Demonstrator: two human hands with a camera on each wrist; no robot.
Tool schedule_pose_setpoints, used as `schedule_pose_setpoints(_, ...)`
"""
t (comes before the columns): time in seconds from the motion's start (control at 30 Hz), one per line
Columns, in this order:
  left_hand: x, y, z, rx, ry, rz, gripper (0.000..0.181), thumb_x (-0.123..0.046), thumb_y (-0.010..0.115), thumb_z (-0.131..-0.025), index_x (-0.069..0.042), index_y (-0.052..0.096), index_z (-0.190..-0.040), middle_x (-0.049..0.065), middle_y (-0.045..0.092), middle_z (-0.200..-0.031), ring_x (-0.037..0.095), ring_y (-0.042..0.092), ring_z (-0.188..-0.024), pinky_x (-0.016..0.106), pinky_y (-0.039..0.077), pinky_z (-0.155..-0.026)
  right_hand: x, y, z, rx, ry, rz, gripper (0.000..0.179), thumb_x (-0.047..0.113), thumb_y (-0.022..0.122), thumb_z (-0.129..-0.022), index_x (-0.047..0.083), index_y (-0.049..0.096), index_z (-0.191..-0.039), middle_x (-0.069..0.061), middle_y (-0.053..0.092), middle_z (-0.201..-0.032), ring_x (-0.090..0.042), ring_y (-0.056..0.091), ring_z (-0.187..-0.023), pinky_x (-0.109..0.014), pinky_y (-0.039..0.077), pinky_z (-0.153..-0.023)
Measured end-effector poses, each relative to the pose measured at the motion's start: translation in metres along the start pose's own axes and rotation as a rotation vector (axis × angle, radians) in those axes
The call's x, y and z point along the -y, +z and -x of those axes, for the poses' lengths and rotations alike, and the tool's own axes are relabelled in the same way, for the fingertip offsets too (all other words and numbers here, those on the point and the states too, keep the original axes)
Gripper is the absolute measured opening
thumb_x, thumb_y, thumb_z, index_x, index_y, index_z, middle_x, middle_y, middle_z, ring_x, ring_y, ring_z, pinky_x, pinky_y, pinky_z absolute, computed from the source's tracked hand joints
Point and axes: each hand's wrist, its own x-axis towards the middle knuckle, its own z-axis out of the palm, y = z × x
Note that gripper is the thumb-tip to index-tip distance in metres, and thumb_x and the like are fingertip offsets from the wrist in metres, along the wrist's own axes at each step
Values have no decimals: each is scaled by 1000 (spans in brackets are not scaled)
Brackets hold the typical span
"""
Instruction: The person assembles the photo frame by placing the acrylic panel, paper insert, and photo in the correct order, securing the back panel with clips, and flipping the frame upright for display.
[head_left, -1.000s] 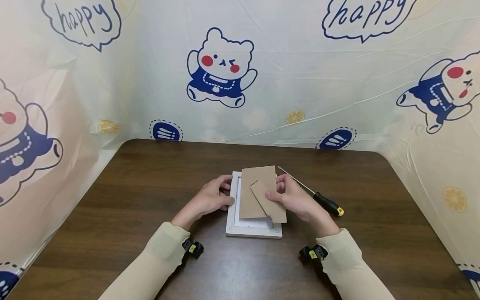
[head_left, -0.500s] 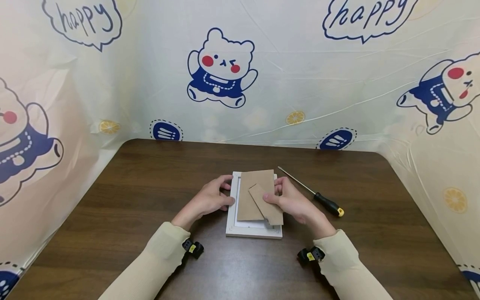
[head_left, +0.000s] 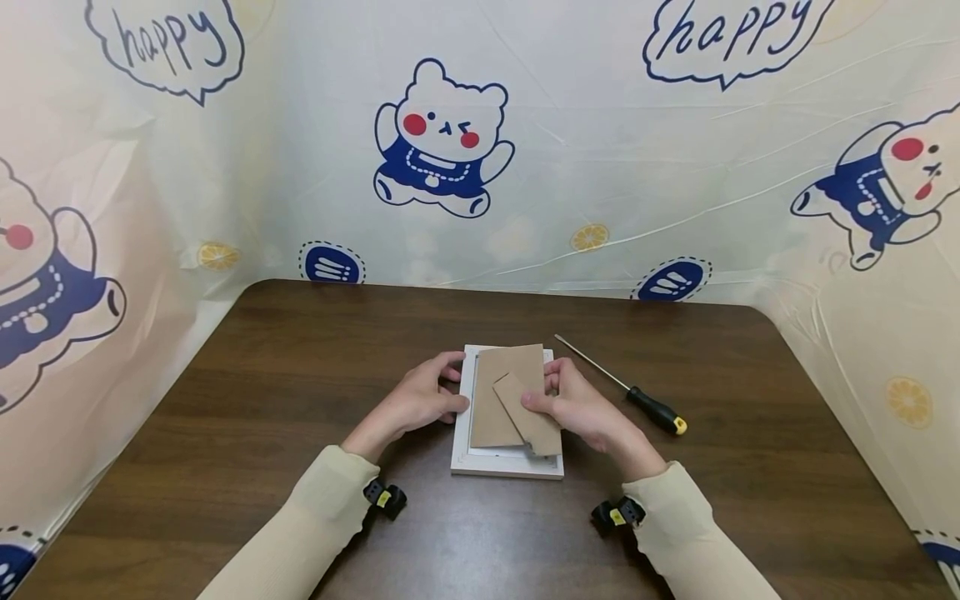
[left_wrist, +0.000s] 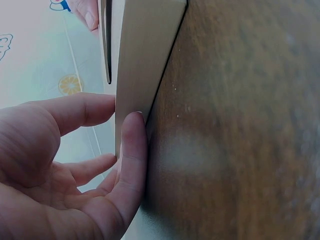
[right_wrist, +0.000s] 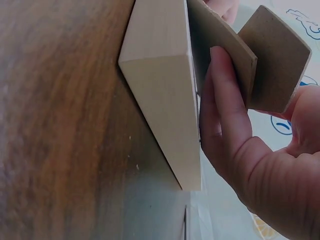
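A white picture frame (head_left: pixel 464 437) lies face down on the wooden table. My left hand (head_left: pixel 422 393) holds it by its left edge; in the left wrist view the thumb (left_wrist: pixel 134 145) lies along the frame's side wall, and another fingertip meets its upper rim. My right hand (head_left: pixel 588 406) pinches a brown backing board (head_left: pixel 491 417) with its stand leg (head_left: pixel 525 412) by the right side, thumb on the leg. In the right wrist view its fingers (right_wrist: pixel 227 95) lie under the board (right_wrist: pixel 235 45), which slants over the frame's recess.
A screwdriver (head_left: pixel 656 411) with a black and yellow handle lies to the right of the frame, its shaft pointing to the far left. The brown table (head_left: pixel 337 333) ends at a patterned cloth (head_left: pixel 570 167) behind it and on both sides.
My right hand has brought the backing board a little to the left and toward me, lower over the frame, so it covers more of the recess. My left hand and the frame hold still.
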Motion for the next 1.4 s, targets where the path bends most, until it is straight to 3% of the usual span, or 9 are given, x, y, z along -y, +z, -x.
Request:
schedule_pose_setpoints(1.0, 2, 0, 1, -8, 4, -9, 76, -1, 75, -93, -11, 43, -161, 20, 55, -134, 23, 67, -90, 37, 63, -72, 1, 5, 4, -15, 10, 66, 56, 6, 73, -98, -6, 36, -137, -21, 59, -114, -26, 66, -97, -37, 62, -80)
schedule_pose_setpoints(1.4, 1, 0, 1, -9, 10, -12, 76, -1, 75, -93, -11, 43, -161, 20, 56, -135, 22, 69, -92, 36, 63, -71, 2, 7, 5, -115, -33, 346, 56, 19, 79, -96, -6, 45, -133, -8, 56, -86, -18, 57, -77, -31, 48, -69)
